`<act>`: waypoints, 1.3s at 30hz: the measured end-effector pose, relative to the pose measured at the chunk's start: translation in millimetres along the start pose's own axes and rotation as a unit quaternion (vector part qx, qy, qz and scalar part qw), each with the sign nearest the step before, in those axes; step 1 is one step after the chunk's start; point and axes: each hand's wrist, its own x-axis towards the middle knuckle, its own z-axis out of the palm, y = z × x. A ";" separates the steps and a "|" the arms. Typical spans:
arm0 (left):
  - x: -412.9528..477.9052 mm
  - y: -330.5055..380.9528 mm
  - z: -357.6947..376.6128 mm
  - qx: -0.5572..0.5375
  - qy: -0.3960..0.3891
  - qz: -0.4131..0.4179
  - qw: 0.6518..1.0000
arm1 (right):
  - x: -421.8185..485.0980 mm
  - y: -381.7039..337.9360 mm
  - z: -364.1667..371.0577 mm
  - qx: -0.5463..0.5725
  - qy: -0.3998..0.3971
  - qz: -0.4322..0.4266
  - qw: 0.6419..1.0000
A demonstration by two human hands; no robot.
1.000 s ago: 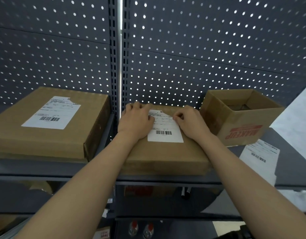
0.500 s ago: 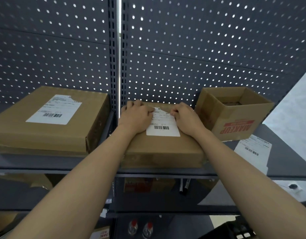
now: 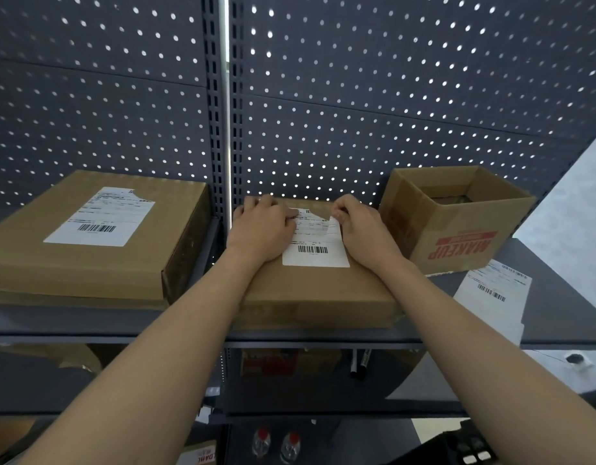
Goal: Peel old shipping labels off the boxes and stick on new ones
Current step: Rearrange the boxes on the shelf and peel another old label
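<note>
"Where's the label [image 3: 318,255]?"

"On the flat middle box [image 3: 316,293] on the shelf [image 3: 555,263]. Its far right corner is lifted, pinched in the right hand [image 3: 363,229]."

"And the left hand [image 3: 261,229]?"

"Laid flat with fingers straight, pressing the label's left side and hiding that edge. The print's too small to read. An open box [image 3: 457,223] stands to the right, a labelled box [image 3: 88,263] to the left."

Label [image 3: 315,245] on box [image 3: 316,293], between boxes.
</note>
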 end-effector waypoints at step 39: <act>0.0 -2.9 1.9 -0.009 0.013 -0.006 1.000 | -17.1 0.6 -9.1 0.048 -0.104 -0.054 0.992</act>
